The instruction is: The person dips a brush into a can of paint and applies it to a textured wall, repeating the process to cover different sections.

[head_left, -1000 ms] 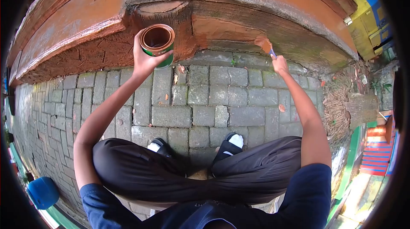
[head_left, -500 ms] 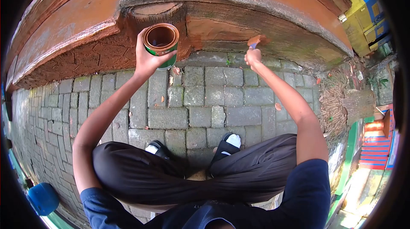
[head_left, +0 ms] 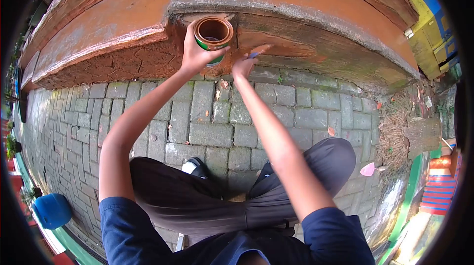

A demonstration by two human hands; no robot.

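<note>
- Just changed: my R hand (head_left: 243, 67) has swung in from farther R along the wall (head_left: 345, 60) & is now just R of the can (head_left: 212, 44), so both hands are close tog.
- What that means: brush (head_left: 261, 50) & can are now within easy reach of each other, w/ only a short gap btwn; my judgement, from how they sit.
- R grip: closed on the brush handle; bristles point away from the can, toward the wall. Can't tell if the tip is touching or just off it.
- L grip: my L hand (head_left: 194, 58) is wrapped round the can from its L side, thumb across the front. Can's held up off the paving (head_left: 211, 135), mouth up, open.
- In the can: brown coating on the inner sides, something darker & shiny low down. Can't judge the level.
- Wall, R of the can: long orange-brown patch (head_left: 291, 47), wet-looking, runs away from the brush. Farther R of the can, wall's mostly dull brown-green.
- Wall, L of the can: rough reddish-brown, w/ raised lines.
- Also changed: my R knee (head_left: 333, 163) has come up & in, behind & to the R of the can; a small pink thing (head_left: 367, 169) now shows on the ground past it. Can't tell what it is.
- Far L & behind the can: blue drum (head_left: 52, 210), well apart from my hands.
</note>
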